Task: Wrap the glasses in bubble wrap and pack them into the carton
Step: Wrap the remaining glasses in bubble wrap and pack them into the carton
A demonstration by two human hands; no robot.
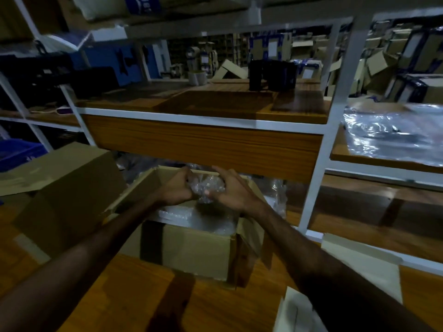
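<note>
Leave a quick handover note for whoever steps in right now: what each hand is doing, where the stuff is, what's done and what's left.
Left hand: grips the left side of the bubble-wrapped bundle.
Right hand: grips its right side, fingers curled over the top.
The bundle is held above the open carton on the wooden table.
Done: this piece looks wrapped; more bubble wrap already lies inside the carton.
Left: lower the bundle in. Whether more glasses remain, I cannot tell; the scene is dim.
</note>
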